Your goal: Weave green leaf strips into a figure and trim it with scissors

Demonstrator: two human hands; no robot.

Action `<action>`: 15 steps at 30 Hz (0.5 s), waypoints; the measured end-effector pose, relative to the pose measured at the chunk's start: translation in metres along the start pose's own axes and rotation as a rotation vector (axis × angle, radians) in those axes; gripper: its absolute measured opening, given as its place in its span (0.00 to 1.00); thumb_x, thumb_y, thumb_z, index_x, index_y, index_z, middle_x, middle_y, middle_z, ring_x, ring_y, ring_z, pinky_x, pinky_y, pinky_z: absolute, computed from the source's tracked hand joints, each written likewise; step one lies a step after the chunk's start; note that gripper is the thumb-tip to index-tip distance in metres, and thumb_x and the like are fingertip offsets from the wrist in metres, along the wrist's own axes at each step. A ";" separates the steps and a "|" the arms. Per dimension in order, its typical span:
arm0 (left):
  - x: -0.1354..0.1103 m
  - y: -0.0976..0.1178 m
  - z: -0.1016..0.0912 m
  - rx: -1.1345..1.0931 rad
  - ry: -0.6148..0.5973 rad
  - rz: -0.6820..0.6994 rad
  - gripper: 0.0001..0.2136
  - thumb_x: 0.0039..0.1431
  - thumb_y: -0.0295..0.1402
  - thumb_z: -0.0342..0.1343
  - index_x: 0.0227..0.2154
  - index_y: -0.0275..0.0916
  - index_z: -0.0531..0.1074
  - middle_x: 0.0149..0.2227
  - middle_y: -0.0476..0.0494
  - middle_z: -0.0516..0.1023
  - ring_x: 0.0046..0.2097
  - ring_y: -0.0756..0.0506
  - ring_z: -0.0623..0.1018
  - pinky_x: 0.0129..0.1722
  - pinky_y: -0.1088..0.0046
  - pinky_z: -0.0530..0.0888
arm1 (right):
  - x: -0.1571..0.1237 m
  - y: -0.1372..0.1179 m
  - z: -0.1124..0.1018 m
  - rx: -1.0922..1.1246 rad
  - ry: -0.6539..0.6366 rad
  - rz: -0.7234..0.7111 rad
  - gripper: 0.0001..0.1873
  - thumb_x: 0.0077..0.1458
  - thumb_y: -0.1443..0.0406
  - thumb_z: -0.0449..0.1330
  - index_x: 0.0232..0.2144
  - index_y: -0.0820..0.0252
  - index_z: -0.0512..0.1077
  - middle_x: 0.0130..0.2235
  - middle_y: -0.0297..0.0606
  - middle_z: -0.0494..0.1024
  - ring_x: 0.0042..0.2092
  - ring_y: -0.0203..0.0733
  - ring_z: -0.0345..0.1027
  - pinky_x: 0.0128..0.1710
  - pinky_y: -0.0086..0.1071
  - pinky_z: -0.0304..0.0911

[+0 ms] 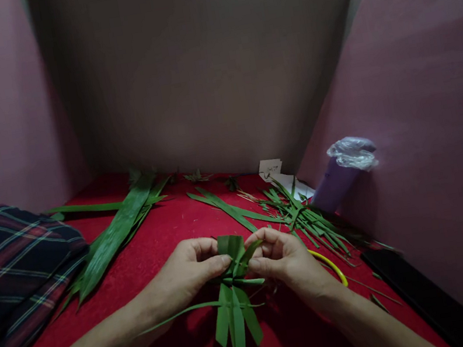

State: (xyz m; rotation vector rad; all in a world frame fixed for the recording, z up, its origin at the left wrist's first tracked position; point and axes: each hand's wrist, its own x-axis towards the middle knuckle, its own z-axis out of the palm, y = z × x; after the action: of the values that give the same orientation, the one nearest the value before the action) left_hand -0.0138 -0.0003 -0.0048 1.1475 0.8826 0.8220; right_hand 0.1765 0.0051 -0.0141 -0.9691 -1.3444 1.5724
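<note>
Between my two hands is a folded bundle of green leaf strips (234, 315), with several flat ends fanning downward and a thin strip trailing off to the left. My left hand (196, 268) pinches its upper left side, thumb laid across the front. On the other side, my right hand (279, 257) is closed with thumb and fingers at a short curled strip of the same bundle. Just behind my right wrist lies a yellow curved handle (330, 266), mostly hidden by the hand.
Long broad leaves (114, 240) lie on the red cloth (172, 219) at left, near plaid fabric (12, 269). Cut leaf strips (310, 219) are heaped at right, by white papers (289, 184) and a purple container (335, 183) topped with clear plastic. A black flat object (420, 290) lies at lower right.
</note>
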 end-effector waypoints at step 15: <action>-0.002 0.005 0.002 0.012 0.091 -0.007 0.09 0.46 0.35 0.61 0.27 0.35 0.72 0.24 0.47 0.76 0.24 0.50 0.73 0.25 0.76 0.67 | 0.001 0.000 0.001 -0.105 -0.014 -0.014 0.15 0.43 0.58 0.65 0.27 0.61 0.67 0.24 0.31 0.69 0.23 0.33 0.61 0.24 0.28 0.56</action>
State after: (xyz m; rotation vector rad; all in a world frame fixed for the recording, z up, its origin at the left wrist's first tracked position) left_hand -0.0137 -0.0017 0.0004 1.1232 0.9673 0.8695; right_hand 0.1756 0.0053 -0.0144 -1.0107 -1.4525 1.5133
